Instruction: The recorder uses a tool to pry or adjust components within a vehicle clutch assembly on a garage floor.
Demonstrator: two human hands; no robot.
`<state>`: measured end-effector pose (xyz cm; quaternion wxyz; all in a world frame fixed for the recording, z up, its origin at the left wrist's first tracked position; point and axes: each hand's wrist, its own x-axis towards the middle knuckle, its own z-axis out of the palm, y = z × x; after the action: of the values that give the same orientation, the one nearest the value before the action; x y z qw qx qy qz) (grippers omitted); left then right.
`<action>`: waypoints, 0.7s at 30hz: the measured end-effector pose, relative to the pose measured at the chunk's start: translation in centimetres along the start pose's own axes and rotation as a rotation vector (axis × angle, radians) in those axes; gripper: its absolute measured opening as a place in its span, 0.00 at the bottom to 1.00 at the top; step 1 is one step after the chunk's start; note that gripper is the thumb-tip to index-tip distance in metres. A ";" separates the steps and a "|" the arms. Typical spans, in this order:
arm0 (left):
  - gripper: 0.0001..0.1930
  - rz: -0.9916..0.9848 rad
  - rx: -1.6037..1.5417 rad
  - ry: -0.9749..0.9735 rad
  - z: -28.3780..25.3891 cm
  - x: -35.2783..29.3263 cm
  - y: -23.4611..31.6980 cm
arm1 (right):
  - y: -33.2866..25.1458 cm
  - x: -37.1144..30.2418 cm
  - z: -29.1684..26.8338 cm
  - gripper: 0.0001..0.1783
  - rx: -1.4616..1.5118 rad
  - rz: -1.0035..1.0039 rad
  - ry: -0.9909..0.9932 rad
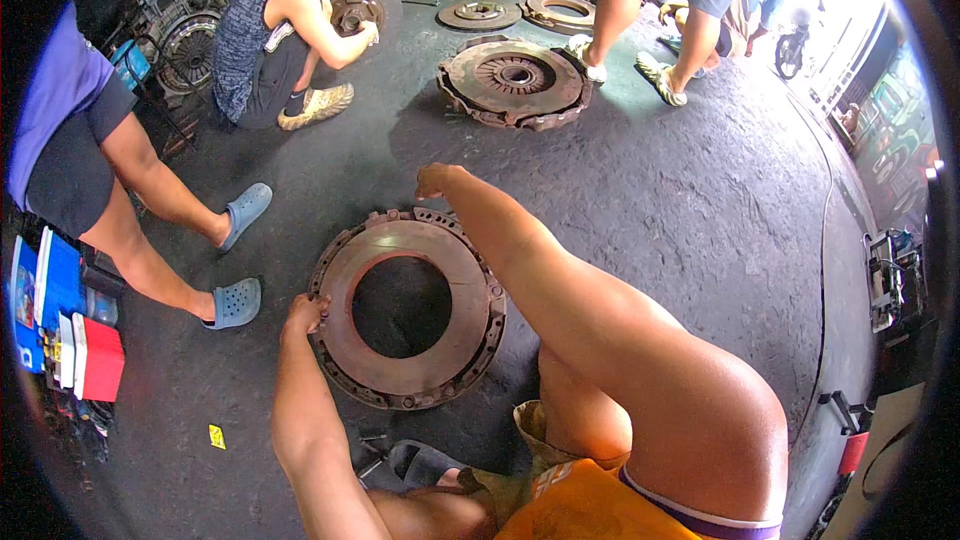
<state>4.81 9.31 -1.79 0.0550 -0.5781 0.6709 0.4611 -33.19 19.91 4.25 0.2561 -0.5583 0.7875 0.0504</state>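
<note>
Rusty clutch pressure plate [408,307] flat on the floor [650,200], dead ahead between both arms. Left hand [304,314] curled onto near-left rim, gripping the edge. Right hand [437,181] at far rim, fingers bent, touching or just above: can't tell. Round part, no long axis; hands roughly diametrically opposed, left nearer the body.
</note>
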 end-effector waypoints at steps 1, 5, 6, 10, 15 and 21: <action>0.20 -0.015 0.040 0.012 0.0 0.0 0.1 | 0.0 0.2 0.1 0.25 -0.013 -0.002 0.009; 0.20 0.030 0.044 -0.011 0.0 -0.4 0.5 | 0.2 0.9 0.3 0.26 -0.070 -0.009 -0.026; 0.20 0.010 0.051 -0.007 0.0 -0.6 0.7 | 0.3 0.9 0.4 0.26 -0.064 -0.030 -0.008; 0.20 0.027 0.073 0.048 0.1 -0.9 0.9 | 0.5 0.7 0.8 0.26 -0.035 -0.044 0.062; 0.18 -0.012 0.006 0.011 0.0 -0.5 0.6 | 0.3 0.7 0.7 0.25 -0.001 0.039 0.023; 0.17 -0.043 0.025 0.013 0.0 -0.9 1.0 | 0.0 0.0 0.1 0.24 -0.001 0.017 0.005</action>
<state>4.29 9.89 -0.68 0.0679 -0.5947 0.6642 0.4478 -33.12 19.92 4.17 0.2535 -0.5518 0.7929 0.0516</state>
